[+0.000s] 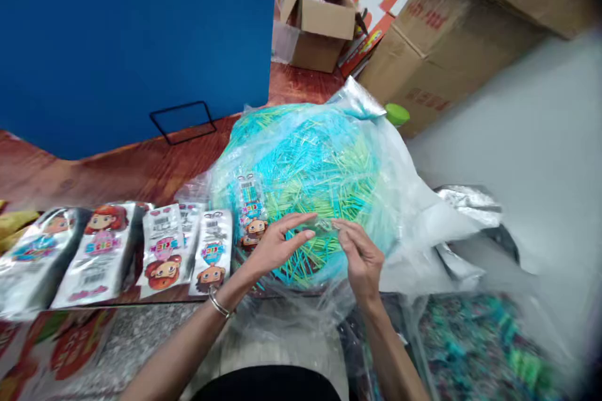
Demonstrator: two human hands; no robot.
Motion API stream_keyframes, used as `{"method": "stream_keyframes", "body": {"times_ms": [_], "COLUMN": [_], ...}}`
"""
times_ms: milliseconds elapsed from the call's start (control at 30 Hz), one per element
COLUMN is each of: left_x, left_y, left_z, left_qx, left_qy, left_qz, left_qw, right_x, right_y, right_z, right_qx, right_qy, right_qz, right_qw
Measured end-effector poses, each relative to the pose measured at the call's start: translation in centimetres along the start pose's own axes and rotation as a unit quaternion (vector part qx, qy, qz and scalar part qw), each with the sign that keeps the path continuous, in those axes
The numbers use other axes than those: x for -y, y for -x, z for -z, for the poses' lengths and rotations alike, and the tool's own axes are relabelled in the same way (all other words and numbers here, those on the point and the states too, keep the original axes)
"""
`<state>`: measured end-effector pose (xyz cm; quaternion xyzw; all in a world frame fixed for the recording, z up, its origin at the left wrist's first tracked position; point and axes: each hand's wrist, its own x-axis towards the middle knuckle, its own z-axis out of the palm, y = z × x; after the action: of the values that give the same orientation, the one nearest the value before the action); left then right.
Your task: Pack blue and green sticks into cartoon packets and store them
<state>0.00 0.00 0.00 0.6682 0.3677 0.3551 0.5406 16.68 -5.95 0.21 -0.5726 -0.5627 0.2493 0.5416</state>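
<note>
A large clear plastic bag (pixel 399 200) stands open in front of me, heaped with thin blue and green sticks (pixel 301 150). Over the front of the heap, my right hand (pixel 362 254) pinches a small piece of clear plastic (pixel 323 224) between thumb and forefinger. My left hand (pixel 279 241) is at the other end of this plastic, thumb and forefinger apart; whether its forefinger touches the plastic is unclear. Just behind the left hand, a printed clear pouch (pixel 251 210) lies on the bag. To its left is a silver printed pouch (pixel 211 250).
Stacks of printed pouches (pixel 98 250) line the table's front edge at left. A blue panel (pixel 136 44) and a black wire frame (pixel 183 124) stand behind. Cardboard boxes (pixel 423 50) fill the back right. A bin of coloured pieces (pixel 484 344) sits low at right.
</note>
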Motion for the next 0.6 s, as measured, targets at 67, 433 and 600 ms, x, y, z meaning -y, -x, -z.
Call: {"method": "stream_keyframes", "body": {"times_ms": [67, 433, 600], "left_x": [-0.1, -0.3, -0.3], "left_y": [0.1, 1.1, 2.7], "left_z": [0.0, 0.7, 1.4], "left_qx": [-0.007, -0.109, -0.197], "left_qy": [0.009, 0.097, 0.083], "left_qz": [-0.002, 0.028, 0.053], "left_qw": [1.0, 0.989, 0.975], "right_x": [0.0, 0.7, 1.0], "right_y": [0.0, 0.4, 0.7], "right_z": [-0.1, -2.7, -4.7], "right_qx": [0.007, 0.055, 0.02], "right_qy": [0.001, 0.071, 0.142], "right_qz": [0.005, 0.106, 0.241], "right_qw": [1.0, 0.99, 0.96]}}
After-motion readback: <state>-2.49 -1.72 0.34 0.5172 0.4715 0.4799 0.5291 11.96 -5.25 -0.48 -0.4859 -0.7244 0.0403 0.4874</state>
